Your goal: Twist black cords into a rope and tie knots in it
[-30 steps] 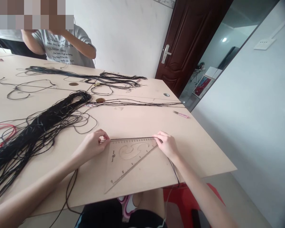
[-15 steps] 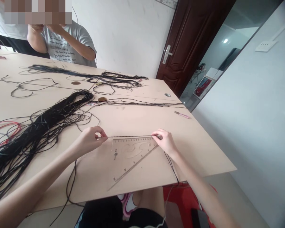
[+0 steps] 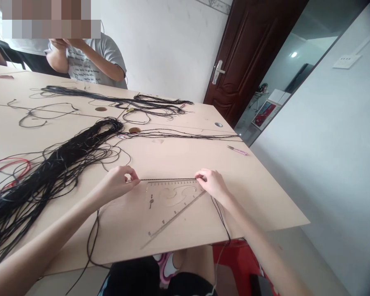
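Black braided cord [image 3: 168, 179] is stretching along clear set square [image 3: 162, 207], frame's lower centre, apparently being measured; left hand [image 3: 122, 180] and right hand [image 3: 213, 183] are pinching it; next move is calling for steady tension.

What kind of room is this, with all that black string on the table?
Maybe a craft workroom, though I can't be sure. A big bundle of black cords lies on the wide table, and a thin cord stretches along a clear set square.

Corner of ruler [image 3: 163, 207] behind right hand [image 3: 213, 185]
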{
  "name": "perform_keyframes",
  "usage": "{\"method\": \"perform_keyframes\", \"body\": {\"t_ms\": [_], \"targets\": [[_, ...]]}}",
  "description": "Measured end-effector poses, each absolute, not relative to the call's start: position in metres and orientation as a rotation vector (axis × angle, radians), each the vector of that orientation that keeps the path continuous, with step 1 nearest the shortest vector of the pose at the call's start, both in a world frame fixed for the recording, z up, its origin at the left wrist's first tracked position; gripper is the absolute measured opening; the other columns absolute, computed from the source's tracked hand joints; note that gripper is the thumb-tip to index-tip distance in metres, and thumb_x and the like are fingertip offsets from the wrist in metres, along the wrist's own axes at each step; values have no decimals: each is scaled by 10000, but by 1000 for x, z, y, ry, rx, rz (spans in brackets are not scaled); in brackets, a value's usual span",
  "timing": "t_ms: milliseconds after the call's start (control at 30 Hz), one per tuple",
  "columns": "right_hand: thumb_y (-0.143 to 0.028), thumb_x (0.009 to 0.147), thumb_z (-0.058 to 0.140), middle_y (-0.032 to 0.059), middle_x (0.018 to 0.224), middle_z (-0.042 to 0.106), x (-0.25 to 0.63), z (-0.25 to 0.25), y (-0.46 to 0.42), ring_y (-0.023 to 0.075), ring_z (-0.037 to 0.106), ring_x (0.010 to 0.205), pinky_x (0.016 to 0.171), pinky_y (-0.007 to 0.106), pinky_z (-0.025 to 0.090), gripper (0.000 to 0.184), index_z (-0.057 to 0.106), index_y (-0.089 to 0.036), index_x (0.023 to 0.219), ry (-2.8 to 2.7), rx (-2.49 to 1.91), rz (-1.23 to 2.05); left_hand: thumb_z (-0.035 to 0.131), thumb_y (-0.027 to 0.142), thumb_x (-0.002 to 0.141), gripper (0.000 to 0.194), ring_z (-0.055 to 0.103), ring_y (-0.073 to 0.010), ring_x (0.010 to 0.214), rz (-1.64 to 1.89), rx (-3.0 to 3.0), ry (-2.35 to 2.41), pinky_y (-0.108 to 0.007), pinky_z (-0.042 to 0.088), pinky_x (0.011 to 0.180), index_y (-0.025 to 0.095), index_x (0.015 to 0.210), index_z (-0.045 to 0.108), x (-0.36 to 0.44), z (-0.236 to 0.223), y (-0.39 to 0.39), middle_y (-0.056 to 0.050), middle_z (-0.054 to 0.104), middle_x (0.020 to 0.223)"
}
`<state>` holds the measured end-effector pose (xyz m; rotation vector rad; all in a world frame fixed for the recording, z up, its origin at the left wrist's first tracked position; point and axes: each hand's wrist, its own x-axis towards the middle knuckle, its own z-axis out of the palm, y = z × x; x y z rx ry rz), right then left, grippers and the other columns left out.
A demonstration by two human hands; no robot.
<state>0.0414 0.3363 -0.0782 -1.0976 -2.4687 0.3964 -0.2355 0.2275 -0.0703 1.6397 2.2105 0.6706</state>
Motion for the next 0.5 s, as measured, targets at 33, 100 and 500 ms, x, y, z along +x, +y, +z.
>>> {"method": "perform_keyframes", "body": {"t_ms": [33,100,500], "targets": [[-116,786,557,1,779,676,41,-77,336,117,610,691,658,259,466,111,648,-175,766,-2482,-1102,372,497,407,590,232,556,-157,574,663,1644,2206,-243,424,584,194,585,589,-236,-71,227,-13,626,637],[-67,758,539,-4,791,685,40,-77,335,127,613,700,625,236,439,198,671,-214,749,-2506,-1107,321,483,404,596,237,556,-161,588,649,1654,2197,-246,424,591,191,586,587,-236,-72,227,-20,624,645],[-27,765,475,44,780,658,34,-74,322,157,589,730,584,246,368,271,688,-189,724,-2649,-1126,73,440,402,613,259,558,-165,620,515,1713,2202,-244,408,610,179,606,573,-234,-72,230,-22,616,677]]}}
